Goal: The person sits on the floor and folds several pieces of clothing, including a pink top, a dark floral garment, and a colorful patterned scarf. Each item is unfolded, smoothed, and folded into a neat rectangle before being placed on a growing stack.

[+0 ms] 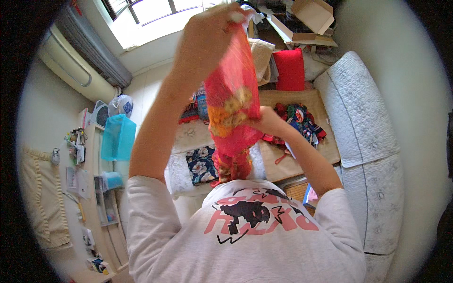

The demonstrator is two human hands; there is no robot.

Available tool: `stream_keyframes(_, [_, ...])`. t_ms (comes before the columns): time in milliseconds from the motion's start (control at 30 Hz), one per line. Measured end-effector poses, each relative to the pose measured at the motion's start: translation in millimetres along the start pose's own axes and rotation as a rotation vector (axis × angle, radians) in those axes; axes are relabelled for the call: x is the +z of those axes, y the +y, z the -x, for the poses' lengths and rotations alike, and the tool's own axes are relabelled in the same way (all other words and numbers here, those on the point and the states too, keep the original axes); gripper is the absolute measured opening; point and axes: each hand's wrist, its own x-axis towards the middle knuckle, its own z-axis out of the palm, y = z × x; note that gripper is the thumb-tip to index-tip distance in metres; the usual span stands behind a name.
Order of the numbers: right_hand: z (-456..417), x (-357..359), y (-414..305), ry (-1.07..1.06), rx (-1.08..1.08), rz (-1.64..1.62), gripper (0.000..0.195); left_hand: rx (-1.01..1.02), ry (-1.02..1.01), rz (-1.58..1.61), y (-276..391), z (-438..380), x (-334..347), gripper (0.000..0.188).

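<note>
A red and orange patterned cloth (231,102) hangs stretched in front of me, somewhat blurred. My left hand (212,32), raised high towards the window, grips its upper end. Lower down, my right hand (267,122) holds the right edge of the same cloth. The cloth's lower part droops towards my shirt. Beside it on the left lies a folded dark floral cloth (201,165) on a pale quilted cover. To the right, a crumpled heap of dark floral and red clothing (300,122) rests on a beige mat (293,162).
A white quilted sofa (364,123) runs along the right wall. A red cushion (289,69) and an opened cardboard box (311,17) are at the far side. On the left stand a turquoise plastic bin (118,138), a white plastic bag (121,105) and a long shelf unit (92,169).
</note>
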Motion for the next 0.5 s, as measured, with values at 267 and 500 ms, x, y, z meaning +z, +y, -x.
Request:
stream_keyframes(267, [-12, -151, -47, 0.980, -0.133, 0.221, 0.024, -0.243, 0.312, -0.153, -89, -31, -86, 0.026])
stream_keyframes(500, [-19, -177, -85, 0.820, -0.262, 0.644, 0.027, -0.059, 0.204, -0.279, -136, -24, -144, 0.030])
